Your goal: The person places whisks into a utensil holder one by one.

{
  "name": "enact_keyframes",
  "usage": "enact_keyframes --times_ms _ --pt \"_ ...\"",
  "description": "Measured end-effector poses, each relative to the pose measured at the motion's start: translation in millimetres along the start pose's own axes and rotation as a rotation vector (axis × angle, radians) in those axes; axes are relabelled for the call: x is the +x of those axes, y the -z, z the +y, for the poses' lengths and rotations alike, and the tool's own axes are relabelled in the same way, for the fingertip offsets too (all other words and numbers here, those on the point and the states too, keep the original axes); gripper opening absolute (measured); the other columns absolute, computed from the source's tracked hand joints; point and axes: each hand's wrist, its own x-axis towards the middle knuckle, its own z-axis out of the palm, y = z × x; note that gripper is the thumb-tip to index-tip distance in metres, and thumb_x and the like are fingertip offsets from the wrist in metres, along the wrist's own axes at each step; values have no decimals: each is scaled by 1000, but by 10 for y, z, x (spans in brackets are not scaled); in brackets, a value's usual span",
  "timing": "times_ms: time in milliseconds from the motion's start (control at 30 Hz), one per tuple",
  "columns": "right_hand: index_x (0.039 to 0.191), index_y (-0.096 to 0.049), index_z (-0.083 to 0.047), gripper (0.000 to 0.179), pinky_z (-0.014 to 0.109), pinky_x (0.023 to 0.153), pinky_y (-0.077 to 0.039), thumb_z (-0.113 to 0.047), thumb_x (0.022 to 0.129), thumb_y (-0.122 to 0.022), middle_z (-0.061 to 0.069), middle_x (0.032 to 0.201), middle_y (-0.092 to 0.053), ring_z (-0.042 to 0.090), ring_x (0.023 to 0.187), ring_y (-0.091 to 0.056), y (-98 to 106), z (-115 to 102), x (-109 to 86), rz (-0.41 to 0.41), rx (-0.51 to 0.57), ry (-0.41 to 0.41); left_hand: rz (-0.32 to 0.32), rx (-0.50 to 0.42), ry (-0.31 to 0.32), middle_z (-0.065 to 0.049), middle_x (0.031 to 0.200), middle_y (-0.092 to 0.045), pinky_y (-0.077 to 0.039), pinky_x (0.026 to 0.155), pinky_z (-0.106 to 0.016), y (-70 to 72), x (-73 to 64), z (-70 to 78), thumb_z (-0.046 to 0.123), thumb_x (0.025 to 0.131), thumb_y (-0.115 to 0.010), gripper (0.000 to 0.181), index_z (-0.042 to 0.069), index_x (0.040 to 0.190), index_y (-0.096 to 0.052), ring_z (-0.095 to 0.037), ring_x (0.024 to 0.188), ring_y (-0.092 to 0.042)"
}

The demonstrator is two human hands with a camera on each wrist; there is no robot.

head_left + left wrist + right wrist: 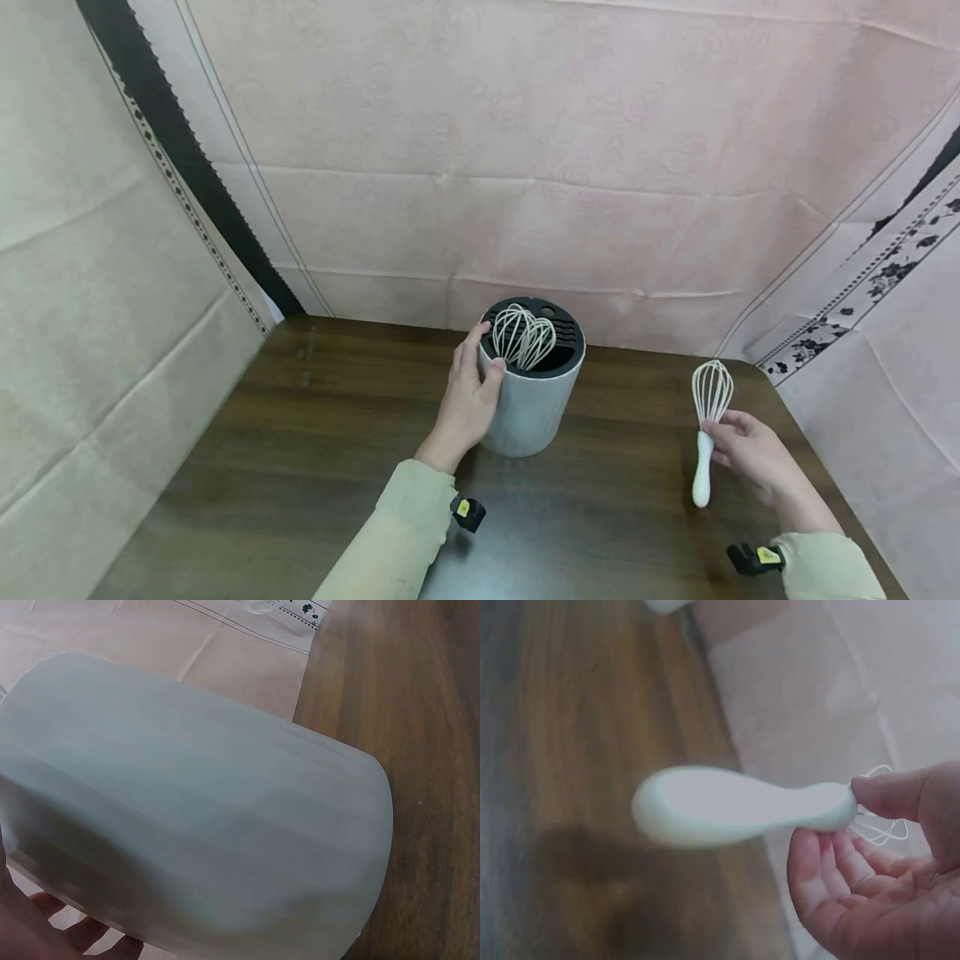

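A light grey utensil holder (527,412) with a black slotted top stands upright on the table. My left hand (468,396) grips its left side near the rim, thumb in front and fingers around the far side. White wire whisk heads (523,337) poke out of the opening; their handles are hidden inside. Over at the right, my right hand (750,454) pinches a white whisk (703,467) between thumb and fingers where handle meets wires. This whisk has its wire head up and its handle hanging down, as the white handle (712,806) in the right wrist view also shows.
The dark wooden table (337,417) runs back to a wall hung with pale pink cloth (525,167). More cloth hangs along the left and right sides, close to the table edges. A dark strap with a small camera (468,512) sits at the left wrist.
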Motion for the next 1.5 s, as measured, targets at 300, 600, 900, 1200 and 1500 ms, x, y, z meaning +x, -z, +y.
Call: enact_keyframes --times_ms 300,600,900,1200,1500 --pt "134 -34 7 56 29 76 -55 -27 97 -59 -4 101 -64 9 89 -63 -175 -406 -153 19 64 193 1 3 3 0 153 -23 -33 102 -58 -9 -10 -2 46 101 -38 52 45 149 -18 -25 134 -32" --pt "124 -45 -5 37 26 75 -54 -16 94 -64 -4 99 -66 9 87 -65 -315 -666 -217 2 246 276 3 11 2 1 153 -22 -33 102 -60 -7 -8 14 48 101 -38 52 47 148 -17 -25 134 -32" --pt "123 -45 -3 36 26 75 -55 -12 94 -64 1 101 -66 11 88 -66 -422 -822 -212 4 396 316 3 11 9 1 154 -22 -33 102 -61 -28 -10 17 48 101 -38 51 48 148 -17 -26 134 -32" --pt "121 -38 -4 36 31 83 -53 -6 94 -61 7 104 -60 15 93 -64 -629 -1077 -220 51 651 410 21 16 -1 1 153 -23 -32 102 -61 -7 2 5 49 101 -37 51 49 148 -17 -26 133 -33" --pt "123 -38 -1 38 36 86 -52 -3 93 -61 13 110 -53 20 101 -60 -754 -1281 -258 132 801 520 24 5 -10 -1 152 -24 -31 104 -59 -21 -13 -4 54 100 -36 52 46 148 -18 -26 134 -33"
